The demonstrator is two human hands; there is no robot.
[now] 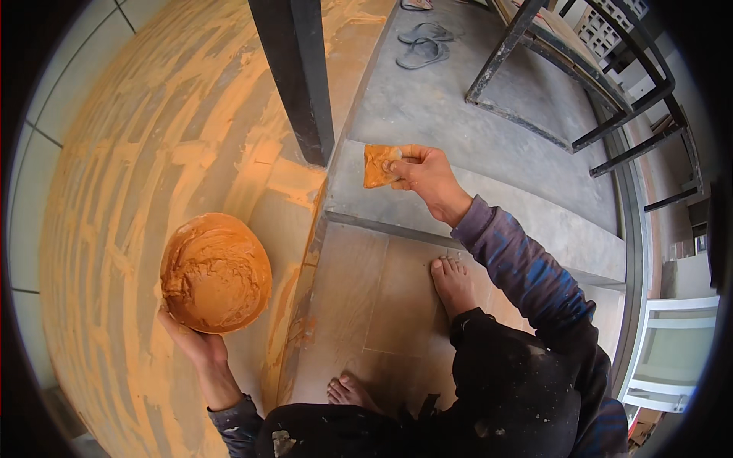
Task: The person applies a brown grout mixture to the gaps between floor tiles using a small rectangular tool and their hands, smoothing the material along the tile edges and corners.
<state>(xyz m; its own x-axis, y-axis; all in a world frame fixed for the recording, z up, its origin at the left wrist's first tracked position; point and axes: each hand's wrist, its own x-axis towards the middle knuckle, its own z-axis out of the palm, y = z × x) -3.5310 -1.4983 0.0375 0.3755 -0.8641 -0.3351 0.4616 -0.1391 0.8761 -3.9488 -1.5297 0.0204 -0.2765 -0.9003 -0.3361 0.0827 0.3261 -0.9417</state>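
My left hand (195,345) is closed on the lower left side of a round bowl (266,263), its fingers partly hidden beneath it. Thick orange paste (217,286) coats the inside of the bowl. In my right hand (431,179), pinched between thumb and fingers, is a small flat square spreader (377,166) smeared with the same orange. The spreader is up in front of me, over the grey step and apart from the bowl. To the left, wood-look tiles (153,198) carry many orange streaks.
A dark metal post (294,84) rises by the tiles' edge. A grey concrete step (489,202) lies ahead, with grey flip-flops (422,53) farther back. A dark metal-framed chair (550,69) stands at the far right. My bare feet (454,284) rest on lower wood-look tiles (389,305).
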